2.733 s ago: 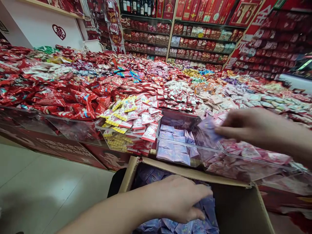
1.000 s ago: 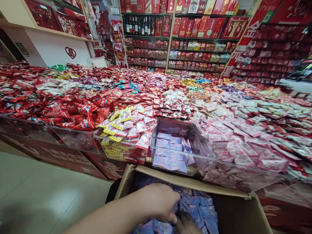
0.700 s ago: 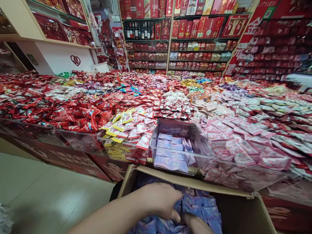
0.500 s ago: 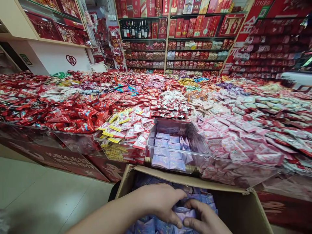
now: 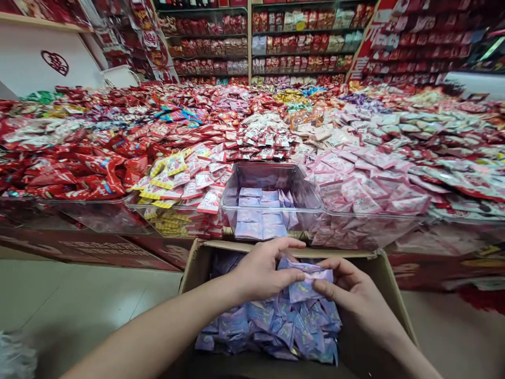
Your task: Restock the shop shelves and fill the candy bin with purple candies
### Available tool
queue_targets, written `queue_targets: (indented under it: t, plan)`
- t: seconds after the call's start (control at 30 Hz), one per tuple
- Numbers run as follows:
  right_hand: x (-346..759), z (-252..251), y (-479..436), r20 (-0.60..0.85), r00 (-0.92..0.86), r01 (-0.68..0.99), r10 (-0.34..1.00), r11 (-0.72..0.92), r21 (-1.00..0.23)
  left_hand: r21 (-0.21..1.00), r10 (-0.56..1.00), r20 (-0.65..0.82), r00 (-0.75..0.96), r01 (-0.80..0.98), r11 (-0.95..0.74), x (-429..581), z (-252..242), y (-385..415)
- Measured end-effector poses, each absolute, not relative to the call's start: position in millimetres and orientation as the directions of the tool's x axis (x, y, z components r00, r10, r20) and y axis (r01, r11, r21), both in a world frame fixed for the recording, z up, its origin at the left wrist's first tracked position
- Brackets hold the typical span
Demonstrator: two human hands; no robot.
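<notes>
Between my two hands, above the pile, are a few purple candy packets [image 5: 305,288]. My left hand [image 5: 268,269] has its thumb and fingers on their left side. On the right side, my right hand [image 5: 351,284] pinches them between thumb and fingers. Many more purple packets [image 5: 272,323] lie loose in the open cardboard box [image 5: 394,295] under my hands. Just beyond the box stands a clear plastic bin [image 5: 276,210], where purple packets [image 5: 250,217] are stacked in rows at the left and front.
Yellow-and-white packets [image 5: 173,173] fill the bin to the left, pink packets [image 5: 366,184] the one to the right. Red packets [image 5: 90,168] heap farther left. Shelves [image 5: 303,50] of red goods rise behind. Tiled floor [image 5: 79,295] shows at lower left.
Both hands have come up from inside the box with purple packets between them. The view has tilted down, so more of the box's contents shows.
</notes>
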State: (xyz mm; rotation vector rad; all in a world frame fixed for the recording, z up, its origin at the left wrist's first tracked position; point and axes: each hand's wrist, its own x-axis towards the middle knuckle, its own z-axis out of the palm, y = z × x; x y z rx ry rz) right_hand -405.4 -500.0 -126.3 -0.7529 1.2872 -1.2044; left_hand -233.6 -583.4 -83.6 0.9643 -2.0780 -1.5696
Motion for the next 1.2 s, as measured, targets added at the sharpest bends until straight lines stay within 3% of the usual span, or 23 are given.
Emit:
queue_targets:
  t: [0.17,0.3,0.4,0.53,0.67,0.77,0.9,1.07,1.2]
  plan:
    - [-395.1,-114.6,-501.8,-0.244,-0.254,0.41,-0.936,0.125,-0.904,0.994,-0.769,-0.105,-0.63,-0.054,-0.091,-237.4,-81.5,-583.8]
    - [-392.7,-111.9,-506.8,-0.292,-0.247,0.498,-0.924,0.138,-0.856,0.978,-0.81,-0.139,-0.57,0.05,-0.203,-239.0,-80.6,-588.0]
    - [-394.2,-117.0,-505.3,-0.293,-0.214,0.359,-0.932,0.204,-0.911,0.955,-0.84,-0.178,-0.512,0.117,-0.274,-237.7,-76.3,-593.0]
    - [-393.3,-126.6,-503.2,-0.246,-0.054,0.059,-0.968,0.243,-0.968,0.968,-0.867,-0.132,-0.481,0.125,-0.217,-234.4,-72.8,-597.1]
    - [-388.8,-120.0,-506.1,-0.12,-0.16,0.128,-0.98,0.1,-0.987,0.993,-0.809,-0.067,-0.584,0.037,-0.108,-233.4,-76.8,-592.6]
    - [-383.6,-107.3,-507.3,-0.153,-0.271,0.194,-0.95,0.101,-0.976,0.999,-0.768,-0.027,-0.64,-0.003,-0.032,-232.8,-78.3,-586.1]
    - [-375.5,-102.9,-506.6,-0.151,-0.355,0.24,-0.923,0.066,-0.969,0.979,-0.763,-0.026,-0.646,0.137,-0.149,-232.8,-74.4,-580.0]
    - [-371.4,-112.0,-505.0,-0.095,-0.473,0.179,-0.876,0.009,-0.984,0.92,-0.733,-0.069,-0.677,0.241,-0.309,-235.6,-70.8,-577.8]
    - [-380.4,-104.4,-507.4,0.006,-0.384,-0.067,-0.923,0.021,-0.998,0.978,-0.744,-0.073,-0.665,0.097,-0.183,-228.8,-71.3,-580.8]
